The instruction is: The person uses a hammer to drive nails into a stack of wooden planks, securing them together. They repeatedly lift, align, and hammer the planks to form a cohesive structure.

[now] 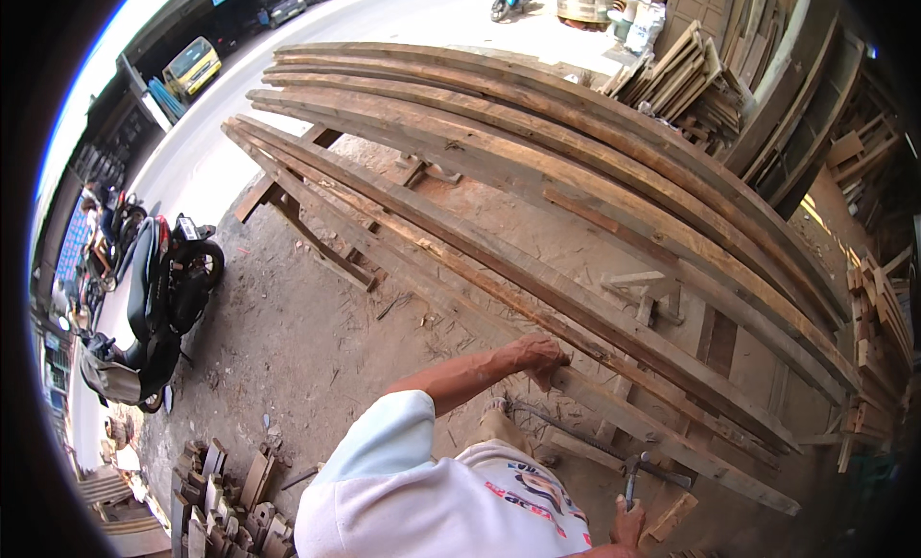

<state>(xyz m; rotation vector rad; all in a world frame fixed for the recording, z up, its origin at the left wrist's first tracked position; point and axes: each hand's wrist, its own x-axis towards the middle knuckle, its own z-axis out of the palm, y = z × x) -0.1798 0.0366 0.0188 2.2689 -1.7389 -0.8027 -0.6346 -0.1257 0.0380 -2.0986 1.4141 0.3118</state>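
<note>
**Hands at the plank stack: one pressing, one on a hammer**

While your left hand [539, 355] presses on the near edge of the long plank [499, 270], its fingers are curled together over the wood. Your right hand [628, 524], below the plank at the lower edge of view, has its fingers clamped on the handle of a hammer [635, 474], whose head points up toward the plank. Beside that hand lies a short wood offcut [672, 518]. Left of the plank, a parked scooter [158, 299] stands on the dirt ground [288, 337].

Left arm stretched forward, hand [539, 355] curled; right hand [628, 524] low, fist closed.
</note>
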